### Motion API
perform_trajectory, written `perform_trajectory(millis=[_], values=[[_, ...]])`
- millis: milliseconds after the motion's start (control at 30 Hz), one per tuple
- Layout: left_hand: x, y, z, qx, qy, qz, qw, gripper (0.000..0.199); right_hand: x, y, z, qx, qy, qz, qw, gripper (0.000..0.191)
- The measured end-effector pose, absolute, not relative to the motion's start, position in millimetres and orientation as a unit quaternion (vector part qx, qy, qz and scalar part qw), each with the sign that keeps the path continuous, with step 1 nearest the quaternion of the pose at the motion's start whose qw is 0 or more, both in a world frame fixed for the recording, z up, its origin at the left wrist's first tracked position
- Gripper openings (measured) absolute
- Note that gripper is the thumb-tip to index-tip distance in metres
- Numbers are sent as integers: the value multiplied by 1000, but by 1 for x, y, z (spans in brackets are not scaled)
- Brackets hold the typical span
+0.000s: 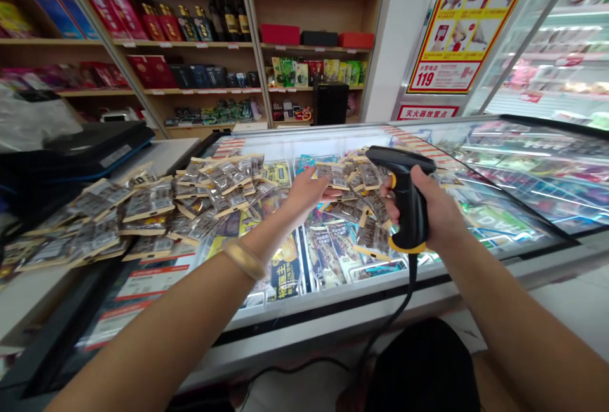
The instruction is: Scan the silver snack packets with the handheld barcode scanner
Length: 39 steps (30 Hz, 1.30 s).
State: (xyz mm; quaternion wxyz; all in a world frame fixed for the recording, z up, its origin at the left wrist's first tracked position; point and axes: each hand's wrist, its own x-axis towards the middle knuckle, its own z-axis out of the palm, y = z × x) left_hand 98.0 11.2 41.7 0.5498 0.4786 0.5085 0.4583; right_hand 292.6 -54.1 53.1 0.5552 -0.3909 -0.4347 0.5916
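Note:
In the head view, my left hand (pixel 307 193) reaches over the glass-topped freezer, its thumb and fingers around the edge of a small clear packet (pixel 337 175) with a label and tan borders. My right hand (pixel 440 212) is wrapped around the grip of a black and yellow barcode scanner (pixel 413 209), whose head points left above the packets. The scanner's cord hangs down toward my lap. Similar packets lie in a heap (pixel 219 183) left of my left hand, and another pile (pixel 368 209) lies on the glass below the scanner.
Under the freezer glass (pixel 328 279) are several bagged frozen goods. More packets (pixel 95 215) spread over the counter at left, near a black device (pixel 104 145). Shelves (pixel 200 44) with boxes and bottles stand behind. A red and yellow poster (pixel 469 25) hangs on the right.

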Motion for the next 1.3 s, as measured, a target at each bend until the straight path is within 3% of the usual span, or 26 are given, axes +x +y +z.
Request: perform_trajectory(millis=[100,267,600,700,833,1067,1300], values=[[118,19,33,526,523,406,534,55,312,-61,49,-396,-427,579,570,50],[128,24,27,604,553,321,476,22,327,-64,40,-401,-428,567,578,49],[106,10,45,622,604,270,418,43,321,-63,40,-417,-418,580,561,51],[84,6,46,642,596,306,372,36,310,-62,46,-411,-428,576,563,50],[29,9,44,638,623,386,236,26,278,-55,56,-386,-448,585,555,50],[-69,22,45,566,709,421,-11,37,183,-24,70,-335,-492,637,490,52],[-83,32,28,608,737,293,-30,74,133,-3,37,-338,-463,704,420,48]])
